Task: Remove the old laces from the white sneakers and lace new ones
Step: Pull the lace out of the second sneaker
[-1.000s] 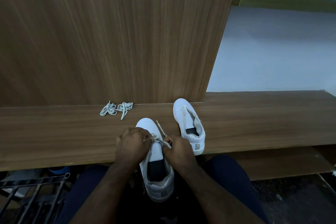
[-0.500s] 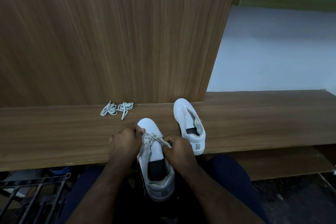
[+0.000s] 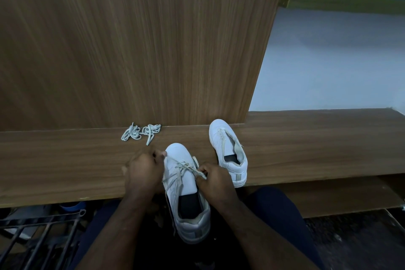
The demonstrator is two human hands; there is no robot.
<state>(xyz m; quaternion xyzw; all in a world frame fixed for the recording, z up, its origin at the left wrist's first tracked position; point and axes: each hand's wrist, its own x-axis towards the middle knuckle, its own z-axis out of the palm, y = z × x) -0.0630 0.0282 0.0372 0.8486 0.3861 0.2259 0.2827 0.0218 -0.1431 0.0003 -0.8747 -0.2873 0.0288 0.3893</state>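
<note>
Near sneaker [image 3: 186, 184]: white upper, black insole, pale grey lace [image 3: 175, 176]. Far sneaker [image 3: 228, 151]: white, black insole, grey heel tab. Loose laces [image 3: 141, 132]: pale grey-white. Table [image 3: 65, 164] and upright panel [image 3: 131, 39]: brown wood grain. Wall [image 3: 339, 61]: pale blue, green band. Trousers [image 3: 276, 210]: dark navy. Rack [image 3: 39, 232]: black.
</note>
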